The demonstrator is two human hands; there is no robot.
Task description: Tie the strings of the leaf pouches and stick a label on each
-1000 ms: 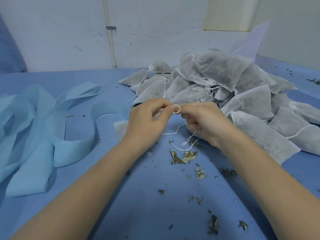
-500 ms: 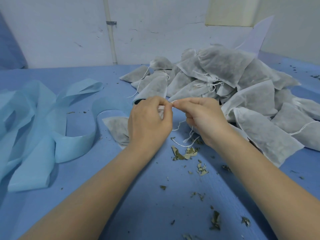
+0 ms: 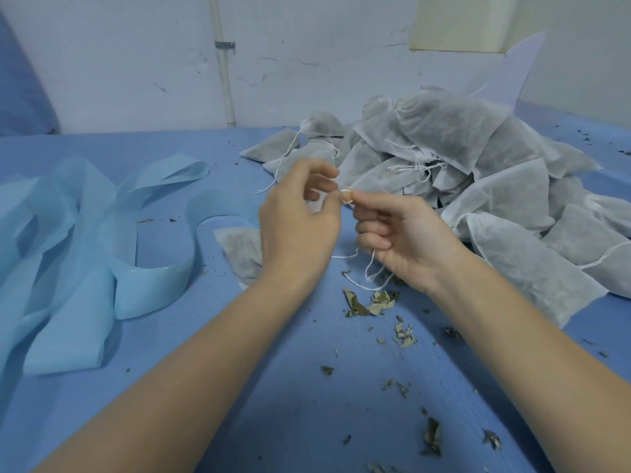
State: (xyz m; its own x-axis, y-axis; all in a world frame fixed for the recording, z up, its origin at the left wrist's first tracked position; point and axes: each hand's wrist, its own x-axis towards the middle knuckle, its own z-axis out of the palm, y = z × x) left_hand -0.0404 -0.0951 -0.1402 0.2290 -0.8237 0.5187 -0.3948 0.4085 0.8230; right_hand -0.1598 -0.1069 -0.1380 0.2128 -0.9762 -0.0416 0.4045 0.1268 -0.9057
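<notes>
Our right hand [image 3: 392,233] pinches the string [image 3: 345,192] looped beside the pouch pile [image 3: 478,158]; our left hand [image 3: 297,216] curls loosely, and the loop could slip.

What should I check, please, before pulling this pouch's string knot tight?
1. String held: ok, the right hand pinches a loop at its fingertips.
2. Left hand on the string: cannot tell, its fingers are curled close to the loop.
3. Pouch supported: ok, it lies on the blue table under the left hand.
4. Loose string ends free: ok, they trail on the table beside the leaf bits.
5. Knot formed: cannot tell.
6. Label at hand: not ok, none visible.
</notes>
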